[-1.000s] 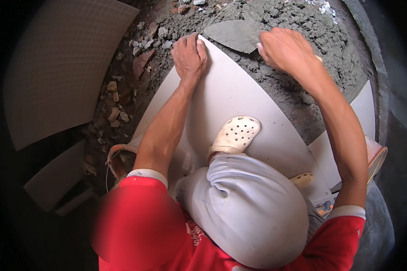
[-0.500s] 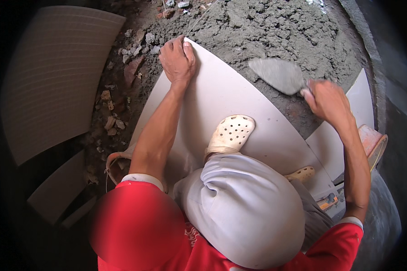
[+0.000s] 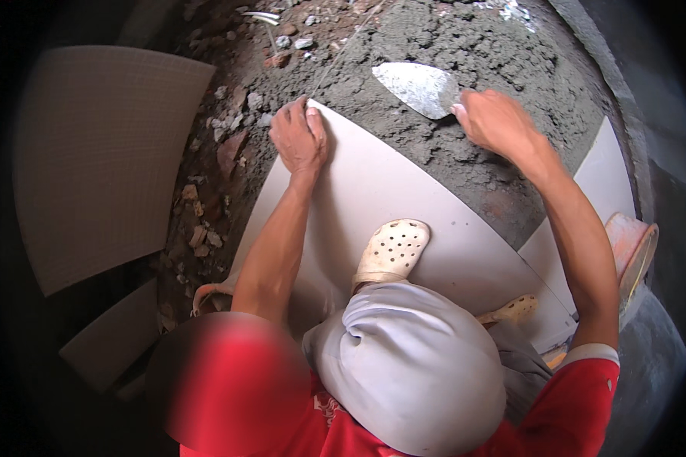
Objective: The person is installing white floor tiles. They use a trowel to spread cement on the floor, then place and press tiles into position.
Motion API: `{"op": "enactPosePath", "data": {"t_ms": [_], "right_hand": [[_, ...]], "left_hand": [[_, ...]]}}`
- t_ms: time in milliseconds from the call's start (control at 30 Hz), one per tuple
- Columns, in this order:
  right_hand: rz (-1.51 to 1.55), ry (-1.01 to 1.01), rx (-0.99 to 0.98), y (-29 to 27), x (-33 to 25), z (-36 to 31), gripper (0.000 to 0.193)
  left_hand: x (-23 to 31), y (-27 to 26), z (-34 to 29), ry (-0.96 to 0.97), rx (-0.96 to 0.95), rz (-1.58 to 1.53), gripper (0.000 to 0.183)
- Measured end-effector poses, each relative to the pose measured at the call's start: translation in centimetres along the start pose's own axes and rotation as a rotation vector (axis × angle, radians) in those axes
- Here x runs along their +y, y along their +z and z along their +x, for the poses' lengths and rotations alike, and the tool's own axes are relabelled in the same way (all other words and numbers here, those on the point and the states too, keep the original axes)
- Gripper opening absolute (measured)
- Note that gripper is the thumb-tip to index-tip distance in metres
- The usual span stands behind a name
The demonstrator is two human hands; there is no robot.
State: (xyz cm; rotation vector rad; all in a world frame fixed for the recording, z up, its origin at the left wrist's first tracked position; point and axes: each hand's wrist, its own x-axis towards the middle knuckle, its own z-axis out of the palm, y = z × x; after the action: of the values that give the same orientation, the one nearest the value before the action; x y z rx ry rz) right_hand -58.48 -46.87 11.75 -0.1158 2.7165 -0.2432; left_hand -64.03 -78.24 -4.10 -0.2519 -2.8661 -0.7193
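In my right hand (image 3: 499, 126) is the handle of a pointed trowel (image 3: 418, 87), its grey, mortar-smeared blade lying flat just over the rough wet mortar (image 3: 465, 160) and aimed left. My left hand (image 3: 300, 139) has its fingers curled over the far corner of a large white tile (image 3: 427, 194); the fingertips are hidden. From near that corner a thin string (image 3: 351, 49) runs away over the mortar. One of my feet, in a cream perforated clog (image 3: 395, 244), rests on this tile, and the other clog (image 3: 511, 308) is behind my knee.
More white tile (image 3: 598, 175) borders the mortar at right, beside an orange bucket (image 3: 631, 247). Broken stones (image 3: 232, 152) and rubble lie left of my hand. Large ribbed tiles (image 3: 107, 160) stand at far left. An orange rim (image 3: 209, 293) shows beside my left arm.
My right hand has carried the trowel away from me and leftward over the mortar. The left hand keeps its place at the tile corner; the whole view has shifted slightly.
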Motion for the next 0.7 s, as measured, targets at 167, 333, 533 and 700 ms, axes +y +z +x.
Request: {"op": "enactPosePath", "data": {"t_ms": [167, 333, 533, 700], "right_hand": [[0.188, 0.235, 0.061, -0.6, 7.0, -7.2, 0.036], [0.404, 0.631, 0.303, 7.3, 9.9, -15.5, 0.043], [0.274, 0.935, 0.528, 17.1, 5.2, -17.9, 0.041], [0.404, 0.931, 0.451, 18.1, 1.0, -14.4, 0.043]], "left_hand": [[-0.1, 0.3, 0.1, 0.051, 0.05, 0.02, 0.036], [-0.2, 0.4, 0.1, 0.015, -0.005, 0.024, 0.042], [-0.2, 0.3, 0.0, 0.009, -0.04, 0.035, 0.041], [0.0, 0.3, 0.1, 0.02, -0.035, 0.049, 0.041]]}}
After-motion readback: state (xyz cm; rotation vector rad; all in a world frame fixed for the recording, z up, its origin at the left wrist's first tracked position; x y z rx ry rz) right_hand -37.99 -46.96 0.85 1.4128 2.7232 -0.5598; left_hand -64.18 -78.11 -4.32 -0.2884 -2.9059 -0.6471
